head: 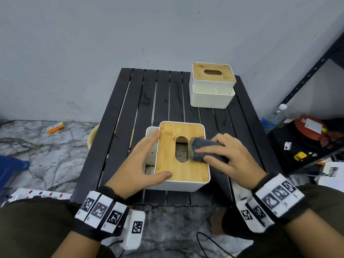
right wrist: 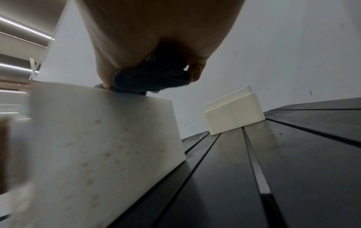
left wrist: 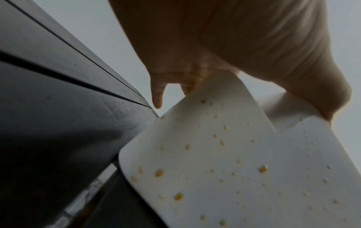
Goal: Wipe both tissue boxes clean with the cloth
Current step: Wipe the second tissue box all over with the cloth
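Note:
The near tissue box (head: 173, 164), white with a bamboo lid and an oval slot, stands at the front of the black slatted table (head: 128, 112). Yellowish specks dot its white walls (left wrist: 224, 162) (right wrist: 101, 146). My left hand (head: 143, 161) lies against its left side, fingers straight and thumb on the lid's front edge. My right hand (head: 227, 155) grips a bunched grey cloth (head: 201, 148) (right wrist: 150, 78) and presses it on the lid just right of the slot. The second tissue box (head: 212, 84) (right wrist: 232, 115) stands at the table's far right corner.
A dark metal shelf frame (head: 312, 71) stands to the right, with a plastic bottle (head: 275, 116), an orange reel and small items on the floor beneath. An orange packet (head: 55, 127) lies on the marble floor at the left. A grey wall rises behind the table.

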